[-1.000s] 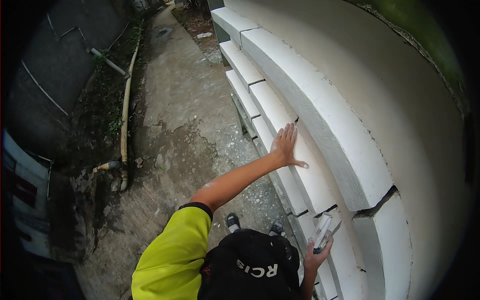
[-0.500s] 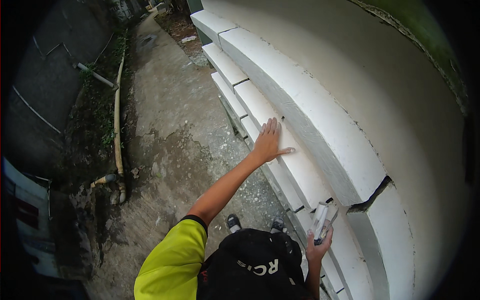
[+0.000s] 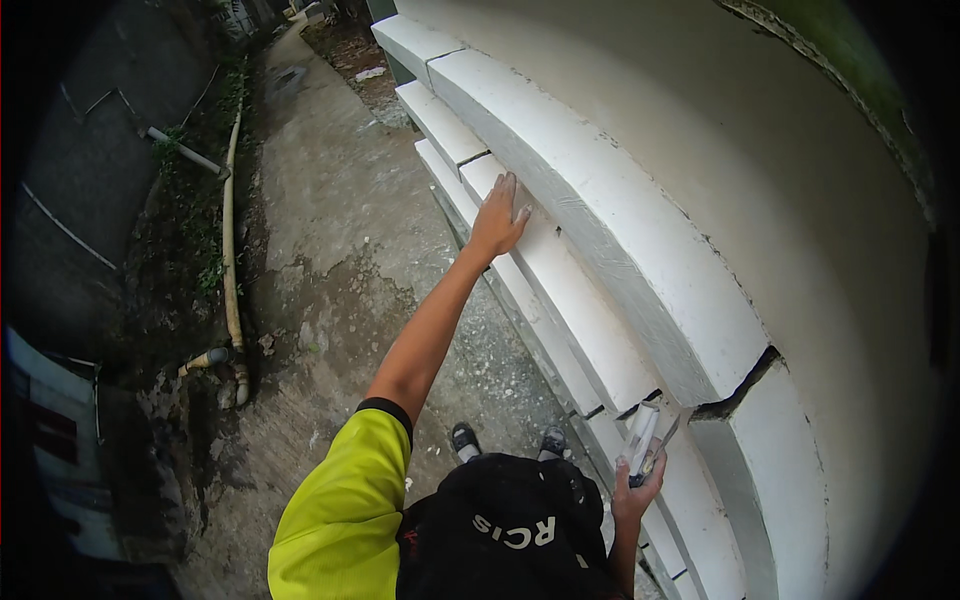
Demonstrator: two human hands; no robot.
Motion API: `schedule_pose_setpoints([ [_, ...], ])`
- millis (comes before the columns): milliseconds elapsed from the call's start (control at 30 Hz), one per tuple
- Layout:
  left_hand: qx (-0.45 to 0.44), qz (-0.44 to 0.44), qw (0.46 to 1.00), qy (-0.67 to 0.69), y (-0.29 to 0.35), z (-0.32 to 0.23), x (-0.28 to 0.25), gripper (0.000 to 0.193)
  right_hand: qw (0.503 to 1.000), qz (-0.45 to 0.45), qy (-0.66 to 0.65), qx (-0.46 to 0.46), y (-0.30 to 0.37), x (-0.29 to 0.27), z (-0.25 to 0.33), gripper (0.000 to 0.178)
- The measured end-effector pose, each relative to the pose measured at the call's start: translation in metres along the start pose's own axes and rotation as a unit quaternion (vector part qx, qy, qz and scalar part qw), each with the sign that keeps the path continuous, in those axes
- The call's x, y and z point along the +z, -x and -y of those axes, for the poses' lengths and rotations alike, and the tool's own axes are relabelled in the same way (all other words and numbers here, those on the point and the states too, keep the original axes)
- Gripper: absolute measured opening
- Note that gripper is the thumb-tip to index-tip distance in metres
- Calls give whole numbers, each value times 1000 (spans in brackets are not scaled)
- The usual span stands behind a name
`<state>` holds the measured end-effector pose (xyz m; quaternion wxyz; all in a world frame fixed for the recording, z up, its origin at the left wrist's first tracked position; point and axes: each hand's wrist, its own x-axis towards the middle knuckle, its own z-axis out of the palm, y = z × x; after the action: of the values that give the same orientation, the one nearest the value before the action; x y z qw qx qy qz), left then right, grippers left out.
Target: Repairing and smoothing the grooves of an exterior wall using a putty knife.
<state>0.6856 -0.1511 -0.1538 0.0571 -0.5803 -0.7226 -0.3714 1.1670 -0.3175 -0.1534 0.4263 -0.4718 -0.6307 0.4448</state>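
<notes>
My left hand (image 3: 500,222) lies with fingers stretched out on the middle white ledge (image 3: 590,322), near the joint toward its far end. Nothing shows in its grasp. Lower right, my right hand (image 3: 638,492) is closed around a pale, flat-bladed tool (image 3: 643,440), with a thin grey metal edge beside it; its exact kind is unclear. That tool is just above the ledges, by a dark gap between two sections. Above the middle ledge runs a wider, curved white ledge (image 3: 610,190).
A curved beige wall (image 3: 780,190) rises on the right. Left of the ledges runs a stained concrete path (image 3: 330,200), spotted with white near my shoes (image 3: 465,438). A yellowish pipe (image 3: 232,240) follows the dark wall (image 3: 90,170) at left. An open crack (image 3: 740,388) splits the upper ledge.
My left hand has slid away from me along the middle ledge, toward its far joint, and the arm has stretched out. My right hand and its tool have hardly moved.
</notes>
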Motion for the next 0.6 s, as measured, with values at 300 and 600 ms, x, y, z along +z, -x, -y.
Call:
schedule_pose_setpoints([
  [300, -479, 221, 850, 12, -12, 78, -45, 65, 999, -7, 45, -28, 3, -14, 12, 53],
  [600, -36, 91, 986, -132, 1, 17, 28, 71, 999, -1, 32, -39, 5, -13, -3, 54],
])
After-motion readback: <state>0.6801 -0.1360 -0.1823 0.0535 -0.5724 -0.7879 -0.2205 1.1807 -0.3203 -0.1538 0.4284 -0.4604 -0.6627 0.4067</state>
